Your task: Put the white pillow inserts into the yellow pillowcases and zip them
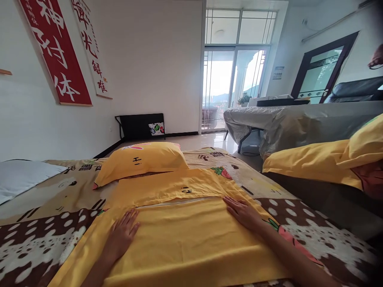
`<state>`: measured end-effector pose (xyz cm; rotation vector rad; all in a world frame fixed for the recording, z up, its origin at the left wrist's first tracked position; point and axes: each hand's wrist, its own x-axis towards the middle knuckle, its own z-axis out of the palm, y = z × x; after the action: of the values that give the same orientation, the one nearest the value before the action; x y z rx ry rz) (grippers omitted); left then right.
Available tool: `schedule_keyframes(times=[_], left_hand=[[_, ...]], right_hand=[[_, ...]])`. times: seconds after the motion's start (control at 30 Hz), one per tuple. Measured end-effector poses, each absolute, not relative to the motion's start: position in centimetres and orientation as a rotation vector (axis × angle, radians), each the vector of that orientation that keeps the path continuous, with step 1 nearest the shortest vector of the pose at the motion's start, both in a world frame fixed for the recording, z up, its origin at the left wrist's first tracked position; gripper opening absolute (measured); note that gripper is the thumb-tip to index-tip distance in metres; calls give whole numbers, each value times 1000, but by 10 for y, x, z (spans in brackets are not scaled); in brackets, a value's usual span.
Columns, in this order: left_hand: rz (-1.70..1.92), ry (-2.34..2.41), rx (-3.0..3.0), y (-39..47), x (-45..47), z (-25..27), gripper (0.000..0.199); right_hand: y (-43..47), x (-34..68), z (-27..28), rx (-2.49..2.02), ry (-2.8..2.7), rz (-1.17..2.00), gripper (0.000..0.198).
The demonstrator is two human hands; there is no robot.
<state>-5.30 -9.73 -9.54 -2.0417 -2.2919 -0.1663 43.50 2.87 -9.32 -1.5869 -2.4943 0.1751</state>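
A yellow cloth cover (185,231) with carrot prints lies spread on a patterned blanket, its far end folded so that a printed "Hi" shows upside down. A thin whitish strip peeks out under the fold's edge. My left hand (122,235) rests flat on the cover's left side, fingers stretched out. On the right, my right hand (241,211) lies open with its fingertips at the fold's edge. Neither hand grips anything. Just beyond the cover sits a plump yellow pillow (149,159), also marked "Hi".
The brown and beige blanket (299,211) spreads beneath. A white pillow (26,177) lies at far left. More yellow bedding (311,161) is heaped at right, before a plastic-covered table (257,117). A black folded item (137,125) leans against the wall. Part of another person's hand (375,59) shows top right.
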Motion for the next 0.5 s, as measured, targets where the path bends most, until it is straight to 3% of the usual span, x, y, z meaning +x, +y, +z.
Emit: schedule_keyframes(times=[0.5], left_hand=[[119, -2341, -1709, -126, -23, -77, 52]], right_hand=[[23, 439, -103, -1824, -2295, -35, 55]])
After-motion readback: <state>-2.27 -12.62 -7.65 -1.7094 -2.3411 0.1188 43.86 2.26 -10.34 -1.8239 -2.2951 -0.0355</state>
